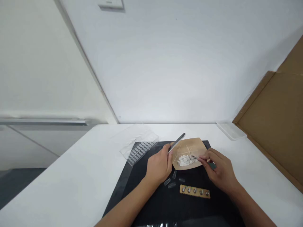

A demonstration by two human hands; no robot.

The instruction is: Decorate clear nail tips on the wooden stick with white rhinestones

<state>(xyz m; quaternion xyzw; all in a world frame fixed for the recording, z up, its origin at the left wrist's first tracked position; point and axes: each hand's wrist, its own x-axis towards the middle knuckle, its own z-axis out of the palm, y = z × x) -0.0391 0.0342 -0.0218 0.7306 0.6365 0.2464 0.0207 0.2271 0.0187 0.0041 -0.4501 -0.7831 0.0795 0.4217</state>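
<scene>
My left hand [159,165] is closed around a thin dark nail file [177,142], which points up and to the right. It rests against the left side of a brown paper tray [200,144]. A heap of small white pieces [185,160] and some thin sticks [188,149] lie inside the tray. Over its right edge, my right hand [219,170] pinches what look like slim metal tweezers [195,157], their tips at the white heap. Several clear nail tips [171,185] are scattered below the tray, above a wooden strip [198,194] bearing several small metal pegs.
A black mat [156,205] covers the middle of the white table [78,176]. Clear cases with rows of nail tips [140,151] lie at its upper left. A shallow translucent tray [230,130] sits at the back right, beside a cardboard panel [274,119]. A wall [180,63] rises behind.
</scene>
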